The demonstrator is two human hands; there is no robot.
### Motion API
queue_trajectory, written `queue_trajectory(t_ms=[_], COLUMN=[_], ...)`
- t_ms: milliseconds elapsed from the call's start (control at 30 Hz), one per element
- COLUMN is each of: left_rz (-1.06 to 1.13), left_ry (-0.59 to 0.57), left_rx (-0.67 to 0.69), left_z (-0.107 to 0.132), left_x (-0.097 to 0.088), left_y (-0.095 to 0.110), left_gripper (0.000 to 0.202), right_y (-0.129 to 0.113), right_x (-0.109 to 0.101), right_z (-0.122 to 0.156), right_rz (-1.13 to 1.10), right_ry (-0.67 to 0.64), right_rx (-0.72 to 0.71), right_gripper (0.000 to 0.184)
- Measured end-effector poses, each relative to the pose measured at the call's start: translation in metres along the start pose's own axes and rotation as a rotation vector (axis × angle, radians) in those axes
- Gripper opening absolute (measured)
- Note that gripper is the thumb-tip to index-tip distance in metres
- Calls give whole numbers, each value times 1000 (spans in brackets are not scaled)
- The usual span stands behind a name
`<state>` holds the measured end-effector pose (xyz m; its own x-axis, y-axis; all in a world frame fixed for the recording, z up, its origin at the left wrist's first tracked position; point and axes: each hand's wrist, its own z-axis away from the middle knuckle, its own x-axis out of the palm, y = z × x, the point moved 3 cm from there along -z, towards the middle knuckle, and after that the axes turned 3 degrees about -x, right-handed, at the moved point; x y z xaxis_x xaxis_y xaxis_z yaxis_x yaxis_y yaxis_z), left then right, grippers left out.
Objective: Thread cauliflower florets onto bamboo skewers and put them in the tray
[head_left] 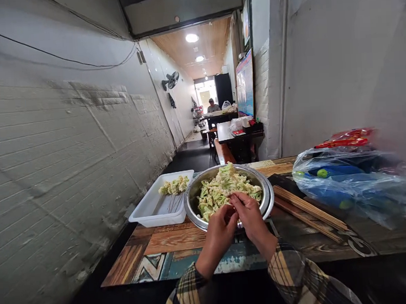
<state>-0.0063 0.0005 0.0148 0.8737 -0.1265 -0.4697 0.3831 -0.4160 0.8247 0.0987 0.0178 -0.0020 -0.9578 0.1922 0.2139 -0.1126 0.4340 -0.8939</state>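
Cauliflower florets (225, 187) fill a round steel bowl (268, 190) on the patterned wooden table (174, 244). My left hand (219, 233) and my right hand (250, 217) meet over the bowl's near rim, fingers curled together in a pinch. What they hold is hidden between the fingertips. A white rectangular tray (151, 209) left of the bowl holds several skewered cauliflower pieces (173, 186). Loose bamboo skewers (308, 207) lie right of the bowl.
A clear plastic bag (354, 180) with blue and green items sits at the right, a red packet (345, 138) behind it. A white brick wall (64, 168) runs along the left. Dark tables (238, 134) and a seated person (213, 106) are far down the aisle.
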Motion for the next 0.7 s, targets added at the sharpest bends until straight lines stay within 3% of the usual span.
queue_trajectory(t_ms=[133, 233, 400, 567, 700], left_rz=[74, 176, 285, 247, 135], left_ry=[92, 100, 241, 341, 484], left_rx=[-25, -59, -84, -95, -210], left_z=[2, 2, 0, -8, -25], left_x=[4, 7, -5, -47, -111], left_y=[-4, -7, -17, -47, -85], left_gripper=[13, 17, 21, 16, 12], right_y=[9, 11, 8, 10, 18], right_x=[4, 6, 7, -18, -35], right_z=[3, 0, -3, 1, 7], right_rz=[-30, 11, 132, 425, 576], right_ry=[74, 83, -118, -278, -309], right_rx=[63, 31, -57, -162, -202], right_gripper=[36, 42, 40, 35, 33])
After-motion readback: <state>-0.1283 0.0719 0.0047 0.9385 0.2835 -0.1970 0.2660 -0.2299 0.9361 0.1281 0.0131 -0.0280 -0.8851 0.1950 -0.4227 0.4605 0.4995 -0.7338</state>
